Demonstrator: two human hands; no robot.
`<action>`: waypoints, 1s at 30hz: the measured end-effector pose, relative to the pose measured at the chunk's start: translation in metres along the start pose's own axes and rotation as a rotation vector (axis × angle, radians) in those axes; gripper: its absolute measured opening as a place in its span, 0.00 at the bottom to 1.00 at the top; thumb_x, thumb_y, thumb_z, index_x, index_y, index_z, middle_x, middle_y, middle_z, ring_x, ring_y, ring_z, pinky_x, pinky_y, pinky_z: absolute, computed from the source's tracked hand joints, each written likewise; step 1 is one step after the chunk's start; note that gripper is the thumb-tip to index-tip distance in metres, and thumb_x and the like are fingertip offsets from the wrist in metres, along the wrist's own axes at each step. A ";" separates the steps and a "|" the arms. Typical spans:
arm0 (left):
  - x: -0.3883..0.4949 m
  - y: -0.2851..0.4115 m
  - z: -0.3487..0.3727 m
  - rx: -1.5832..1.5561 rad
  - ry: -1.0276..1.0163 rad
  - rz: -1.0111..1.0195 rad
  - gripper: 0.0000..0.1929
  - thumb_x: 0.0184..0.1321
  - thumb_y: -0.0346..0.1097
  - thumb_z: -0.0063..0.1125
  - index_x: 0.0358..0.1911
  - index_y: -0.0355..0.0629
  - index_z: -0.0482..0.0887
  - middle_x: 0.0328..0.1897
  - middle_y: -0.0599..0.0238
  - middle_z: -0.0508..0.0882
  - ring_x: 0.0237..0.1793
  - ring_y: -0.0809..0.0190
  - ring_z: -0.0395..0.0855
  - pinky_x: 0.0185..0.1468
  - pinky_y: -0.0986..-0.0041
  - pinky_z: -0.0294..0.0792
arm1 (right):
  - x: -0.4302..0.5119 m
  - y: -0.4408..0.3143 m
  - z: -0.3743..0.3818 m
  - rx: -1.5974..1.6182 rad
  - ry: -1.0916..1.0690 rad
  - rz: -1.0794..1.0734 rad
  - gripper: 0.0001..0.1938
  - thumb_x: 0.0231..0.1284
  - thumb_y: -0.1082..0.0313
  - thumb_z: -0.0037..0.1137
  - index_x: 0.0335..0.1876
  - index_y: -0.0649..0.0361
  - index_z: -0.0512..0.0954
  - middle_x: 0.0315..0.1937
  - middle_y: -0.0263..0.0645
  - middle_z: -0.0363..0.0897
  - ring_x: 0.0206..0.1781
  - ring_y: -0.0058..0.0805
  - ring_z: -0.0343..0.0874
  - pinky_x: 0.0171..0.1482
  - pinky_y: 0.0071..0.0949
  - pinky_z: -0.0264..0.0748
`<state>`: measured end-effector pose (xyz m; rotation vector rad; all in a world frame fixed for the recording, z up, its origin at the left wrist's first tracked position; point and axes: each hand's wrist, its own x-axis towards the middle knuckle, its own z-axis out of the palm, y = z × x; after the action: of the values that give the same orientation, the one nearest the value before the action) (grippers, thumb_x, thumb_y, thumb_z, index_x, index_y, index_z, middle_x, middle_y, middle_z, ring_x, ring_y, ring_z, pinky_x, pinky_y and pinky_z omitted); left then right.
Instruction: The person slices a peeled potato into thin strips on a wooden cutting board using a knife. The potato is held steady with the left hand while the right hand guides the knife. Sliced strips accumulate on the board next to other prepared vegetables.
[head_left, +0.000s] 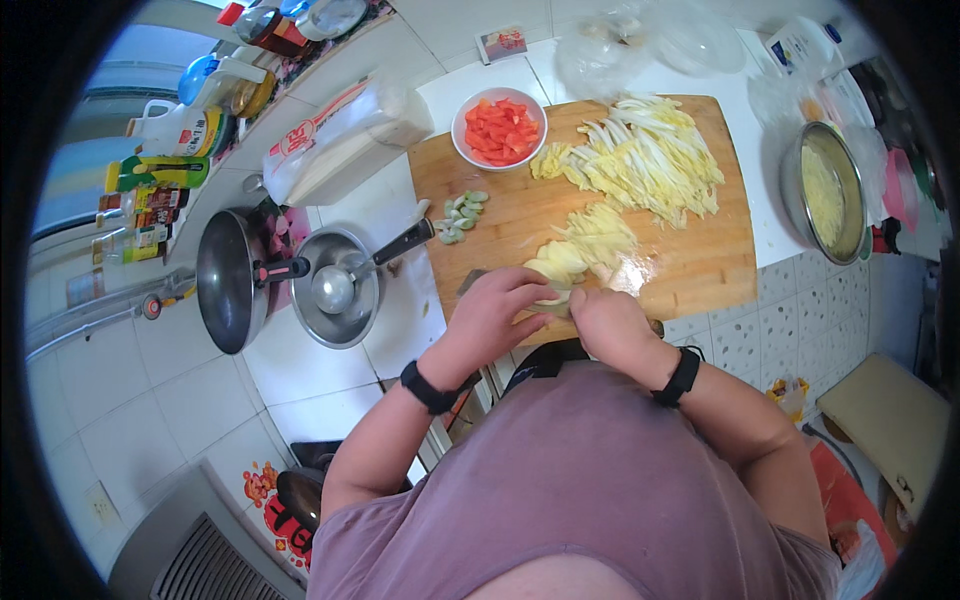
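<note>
My left hand (499, 304) bends its fingers around a pale potato piece (553, 306) at the cutting board's near edge. My right hand (615, 322) is closed on a kitchen knife; its dark handle end (658, 328) shows past the wrist side. Most of the blade (471, 280) is hidden by my hands, with one end showing left of my left hand. Just beyond my fingers lie overlapping potato slices (556, 261) and a heap of thin potato shreds (600, 232). The wooden cutting board (697, 262) lies under all of these.
Shredded napa cabbage (645, 161), chopped scallion (461, 214) and a bowl of cut tomato (499, 133) occupy the board. Left are a steel bowl (360, 326) with a ladle (334, 291) and a frying pan (229, 285). Another steel bowl (847, 195) with pale shreds stands right.
</note>
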<state>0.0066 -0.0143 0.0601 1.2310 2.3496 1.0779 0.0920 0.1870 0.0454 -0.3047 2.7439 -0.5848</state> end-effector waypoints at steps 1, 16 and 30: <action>0.013 -0.003 -0.002 -0.045 -0.114 -0.007 0.15 0.52 0.32 0.72 0.45 0.46 0.87 0.43 0.61 0.85 0.44 0.49 0.82 0.49 0.63 0.75 | -0.001 -0.001 0.000 -0.027 0.016 -0.008 0.05 0.55 0.72 0.54 0.35 0.62 0.73 0.28 0.46 0.80 0.29 0.45 0.83 0.32 0.41 0.79; 0.023 -0.018 -0.012 -0.409 -0.292 -0.364 0.07 0.62 0.29 0.65 0.42 0.41 0.85 0.39 0.70 0.86 0.41 0.69 0.82 0.48 0.75 0.73 | -0.048 0.045 -0.016 -0.036 0.162 0.043 0.05 0.53 0.70 0.55 0.32 0.60 0.72 0.25 0.45 0.80 0.30 0.42 0.83 0.33 0.40 0.79; 0.002 -0.049 0.052 0.072 0.064 -0.228 0.14 0.56 0.29 0.66 0.47 0.43 0.83 0.51 0.55 0.81 0.52 0.47 0.79 0.56 0.61 0.73 | -0.087 0.086 -0.017 0.077 0.393 0.432 0.07 0.54 0.71 0.61 0.36 0.60 0.75 0.26 0.47 0.81 0.30 0.50 0.81 0.33 0.45 0.77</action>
<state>0.0046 -0.0048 -0.0109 0.9335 2.5233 0.9794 0.1549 0.2936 0.0459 0.4608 3.0030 -0.6818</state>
